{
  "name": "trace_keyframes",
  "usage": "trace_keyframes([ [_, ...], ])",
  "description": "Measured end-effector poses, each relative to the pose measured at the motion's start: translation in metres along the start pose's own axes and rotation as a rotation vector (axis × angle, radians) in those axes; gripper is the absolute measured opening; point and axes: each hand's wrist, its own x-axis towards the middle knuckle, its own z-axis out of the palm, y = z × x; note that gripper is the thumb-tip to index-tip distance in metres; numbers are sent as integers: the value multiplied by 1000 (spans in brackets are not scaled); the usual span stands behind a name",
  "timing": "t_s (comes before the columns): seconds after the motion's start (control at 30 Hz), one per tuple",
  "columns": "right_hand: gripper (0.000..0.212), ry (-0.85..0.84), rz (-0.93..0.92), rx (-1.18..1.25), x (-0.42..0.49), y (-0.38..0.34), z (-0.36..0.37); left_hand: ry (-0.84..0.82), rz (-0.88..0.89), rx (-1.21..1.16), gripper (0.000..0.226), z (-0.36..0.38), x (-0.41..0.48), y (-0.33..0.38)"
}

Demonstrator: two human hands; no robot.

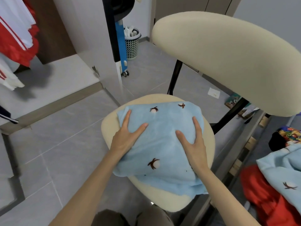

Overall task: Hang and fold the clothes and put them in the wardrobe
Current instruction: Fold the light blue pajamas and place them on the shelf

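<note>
Where grey floor tiles (65,144) spread below an open wardrobe (53,38), a chair (228,59) is seen from above, its broad rounded backrest and curved seat padded in cream fabric and carried on thin black metal legs. Red-and-white garments (16,38) are hung inside the wardrobe at the left edge, against a brown panel. A folded light-blue cloth (161,121), soft and fleecy and dotted with small white tufts on dark brown sprigs, is laid across the seat, which it covers almost wholly; one corner is draped over the near edge. At the right edge a heap of clothes (280,173) is piled, where a second light-blue piece with the same motif is spread over a red garment (263,196). The cloth is pressed flat from above by both bare hands. The left hand (128,137) is laid on its left part and the right hand (193,144) on its right part, with a bare strip of cloth left between them. On each hand the fingers (127,116) are held straight and close together, the thumb is spread wide, and nothing is gripped. Farther back, a pale perforated plastic basket (132,46) is stood on the floor just beside a blue wheeled appliance (121,46), and a small white scrap of paper (214,92) is seen lying behind the chair.
</note>
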Motion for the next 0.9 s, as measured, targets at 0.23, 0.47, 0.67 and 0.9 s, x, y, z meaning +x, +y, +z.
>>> trace_keyframes([
  [0.23,78,4,40,14,10,-48,6,-64,-44,-130,96,-28,6,24],
  [0.47,125,-86,272,-6,15,-35,-1,-82,-3,-71,110,-29,-10,20],
  [0.67,99,-106,344,10,20,-5,7,27,-22,-160,113,-11,-5,4],
  [0.9,73,-107,339,150,13,-23,13,-8,-79,-134,107,-17,5,9],
])
